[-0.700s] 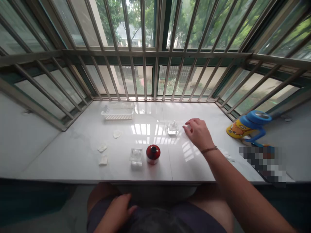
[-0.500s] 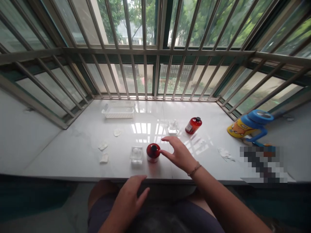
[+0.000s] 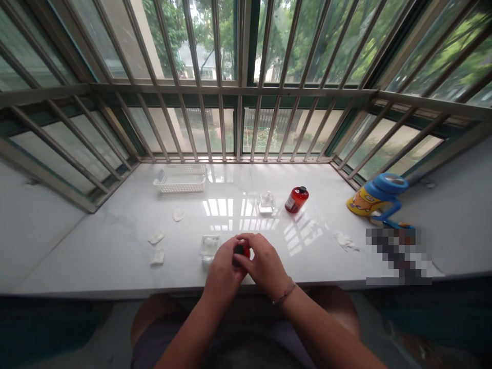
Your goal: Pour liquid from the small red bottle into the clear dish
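Below barred windows [image 3: 307, 56], on the white counter [image 3: 115, 246], the left hand [image 3: 221, 269] and right hand [image 3: 266, 262] curl their fingers [image 3: 246, 237] round a red bottle [image 3: 247, 253], its black cap [image 3: 237, 251] apparently still on, while a second red bottle [image 3: 296, 202] stands capped farther back.

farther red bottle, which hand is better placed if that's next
Probably the right hand: it is closer to the farther red bottle than the left hand is, though both hands are around the nearer red bottle.

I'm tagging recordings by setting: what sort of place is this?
Probably a home, at a bay window or enclosed balcony: metal bars cross the windows, trees show outside, and a glossy white counter fills the recess.
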The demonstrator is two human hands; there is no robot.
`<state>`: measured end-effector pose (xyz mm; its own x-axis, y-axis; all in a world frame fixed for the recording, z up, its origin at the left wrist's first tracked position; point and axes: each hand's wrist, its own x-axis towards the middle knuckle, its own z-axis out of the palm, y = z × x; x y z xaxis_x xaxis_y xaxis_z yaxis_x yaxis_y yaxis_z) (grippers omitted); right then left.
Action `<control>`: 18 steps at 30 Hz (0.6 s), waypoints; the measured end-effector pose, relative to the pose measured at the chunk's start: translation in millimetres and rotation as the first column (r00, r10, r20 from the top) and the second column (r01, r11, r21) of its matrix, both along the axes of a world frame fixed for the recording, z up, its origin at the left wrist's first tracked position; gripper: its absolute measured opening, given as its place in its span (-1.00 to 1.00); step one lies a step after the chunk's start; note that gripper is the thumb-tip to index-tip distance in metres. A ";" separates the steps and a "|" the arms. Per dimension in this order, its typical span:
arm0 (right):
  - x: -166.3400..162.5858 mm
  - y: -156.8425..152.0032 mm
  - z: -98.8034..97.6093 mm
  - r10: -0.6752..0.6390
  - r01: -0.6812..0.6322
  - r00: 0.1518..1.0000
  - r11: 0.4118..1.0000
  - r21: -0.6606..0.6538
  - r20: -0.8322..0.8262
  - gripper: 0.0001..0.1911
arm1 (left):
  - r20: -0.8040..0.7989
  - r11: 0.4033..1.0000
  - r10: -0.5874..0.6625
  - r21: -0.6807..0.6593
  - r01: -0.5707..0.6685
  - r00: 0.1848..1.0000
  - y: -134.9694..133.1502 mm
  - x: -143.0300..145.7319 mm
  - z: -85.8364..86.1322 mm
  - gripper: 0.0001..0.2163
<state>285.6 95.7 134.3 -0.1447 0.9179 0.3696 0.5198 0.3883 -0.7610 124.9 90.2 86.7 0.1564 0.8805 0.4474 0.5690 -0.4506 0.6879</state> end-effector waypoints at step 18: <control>44.6 -13.2 -13.5 -0.114 0.114 0.993 0.993 0.011 -0.029 -0.69 | 0.096 0.992 -0.019 -0.119 0.030 0.995 -8.6 1.2 -7.1 -0.27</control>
